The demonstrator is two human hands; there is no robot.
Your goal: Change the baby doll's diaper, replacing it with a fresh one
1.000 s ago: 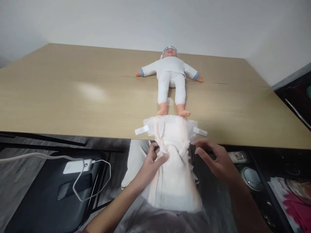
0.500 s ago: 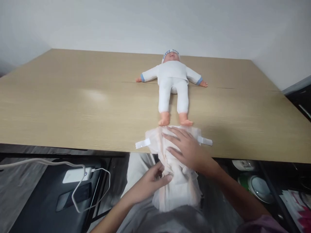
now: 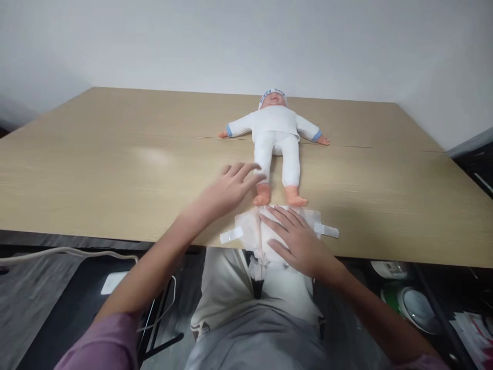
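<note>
A baby doll [image 3: 276, 123] in a white top, white trousers and a printed cap lies on its back, feet toward me. Below its feet an unfolded diaper [image 3: 249, 231] lies at the table's front edge, its tabs spread to both sides and its lower end hanging over the edge. My right hand [image 3: 296, 239] rests flat on the diaper, fingers spread. My left hand [image 3: 234, 187], slightly blurred, hovers by the doll's leg on the left, fingers apart and nothing in them. Whether it touches the leg I cannot tell.
The wooden table [image 3: 96, 180] reaches back to a white wall. Below its edge on the left, a white device [image 3: 113, 282] with a cable [image 3: 65, 251] lies on a black seat [image 3: 73, 318]. Several items, among them a round lidded container [image 3: 418, 308], sit on the lower right.
My left hand has let go of the diaper's lower part and moved up to the doll's leg. That lower part has dropped down over the table edge. My right hand stays on the diaper.
</note>
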